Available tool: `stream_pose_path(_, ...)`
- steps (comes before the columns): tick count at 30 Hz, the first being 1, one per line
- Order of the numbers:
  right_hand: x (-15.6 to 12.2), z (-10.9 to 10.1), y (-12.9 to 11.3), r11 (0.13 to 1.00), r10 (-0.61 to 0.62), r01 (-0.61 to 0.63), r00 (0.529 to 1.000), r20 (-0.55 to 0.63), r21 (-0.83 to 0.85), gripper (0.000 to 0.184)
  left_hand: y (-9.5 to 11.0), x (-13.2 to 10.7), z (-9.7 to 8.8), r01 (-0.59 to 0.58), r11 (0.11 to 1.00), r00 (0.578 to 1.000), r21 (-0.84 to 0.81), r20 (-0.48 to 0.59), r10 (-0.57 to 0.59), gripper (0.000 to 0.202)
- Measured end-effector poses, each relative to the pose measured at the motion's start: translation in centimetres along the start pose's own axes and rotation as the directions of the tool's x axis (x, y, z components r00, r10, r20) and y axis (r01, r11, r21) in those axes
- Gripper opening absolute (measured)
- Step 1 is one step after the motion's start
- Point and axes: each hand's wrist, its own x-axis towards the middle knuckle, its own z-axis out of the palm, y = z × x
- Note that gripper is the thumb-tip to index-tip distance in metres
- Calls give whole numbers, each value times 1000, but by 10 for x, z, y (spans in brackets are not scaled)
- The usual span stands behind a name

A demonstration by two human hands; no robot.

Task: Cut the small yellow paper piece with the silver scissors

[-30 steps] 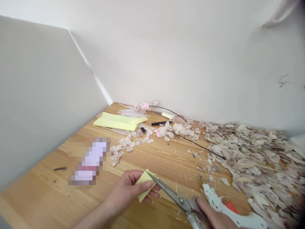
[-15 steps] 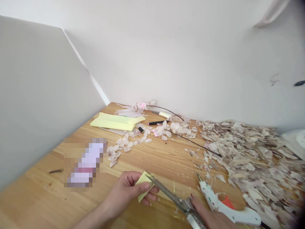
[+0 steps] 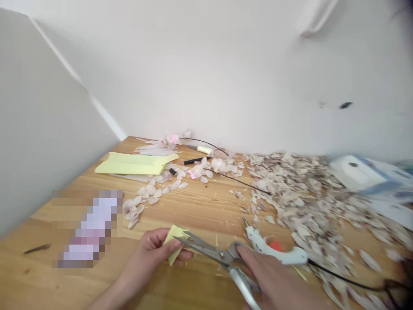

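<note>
Between the thumb and fingers of my left hand is a small folded piece of yellow paper, its upper right edge cut into a fringe. My right hand is closed around the handles of metal scissors. The scissor blades are parted and reach to the fringed edge of the paper. Just beyond my right hand lies a white glue gun with an orange trigger, its tip pointing toward the back left.
Yellow sheets, loose pale petals, a black marker and a flower stem lie farther back. A large pile of dried petals covers the right side. A blurred-out object lies left. White walls border the table.
The view has turned to the right, bringing a white and blue package into sight. The scissor blades have opened wider at the paper. Both hands keep their hold.
</note>
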Motion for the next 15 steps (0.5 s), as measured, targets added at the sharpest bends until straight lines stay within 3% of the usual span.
stream_pose_path(3,-1,-14,-22,1000,-11,11,1000,-26,18,48,1,-1,5,12,1000,999,21,-47,-11,30)
stream_pose_path(6,-1,-21,-33,999,-27,24,995,-96,-31,48,1,-3,10,45,998,992,43,-116,-40,30)
stream_pose_path(11,-12,-16,-29,1000,-25,22,987,-160,-17,47,-3,0,9,101,992,990,70,-101,-94,31)
stream_pose_path(15,-24,-13,-27,999,42,-33,977,-209,43,46,-4,8,6,181,983,978,35,-113,-176,13)
